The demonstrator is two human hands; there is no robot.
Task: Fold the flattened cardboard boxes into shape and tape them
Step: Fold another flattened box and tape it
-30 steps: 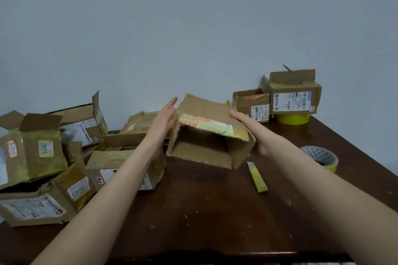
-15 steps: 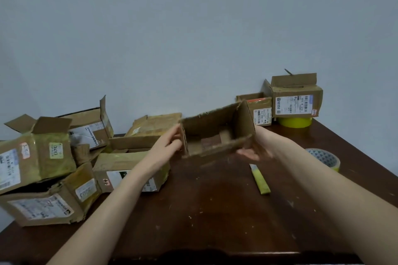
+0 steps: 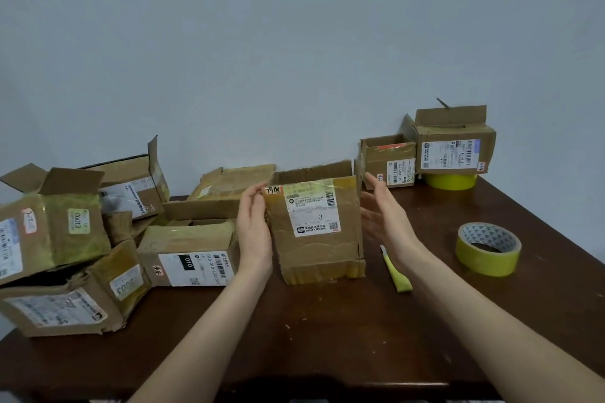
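The dark wooden table (image 3: 327, 347) runs from the near edge back to a pale wall, and its left half is taken up by a heap of worn boxes (image 3: 55, 226) with flaps open and shipping labels facing forward. The one nearest the middle is a box marked 010 (image 3: 193, 252), and a flattened box (image 3: 229, 181) lies behind it at the far edge. Around the middle of the table, the task box (image 3: 317, 232) stands upright with its top open, a white label with a 3 facing the camera and a bottom flap bent along its lower edge. Whether it rests on the wood I cannot tell. The left hand (image 3: 253, 227) lies flat against its left wall, fingers straight and reaching up to the top corner. The right hand (image 3: 384, 219) is spread just beside the right wall, fingers relaxed and gripping nothing. Contact there is unclear. At the far right corner a labelled box (image 3: 453, 149) sits on a yellow tape roll (image 3: 450, 180), with a small open box (image 3: 388, 159) just beside it. A second tape roll (image 3: 487, 250) lies flat near the right edge. Between that roll and the task box lies a yellow-handled cutter (image 3: 397, 273).
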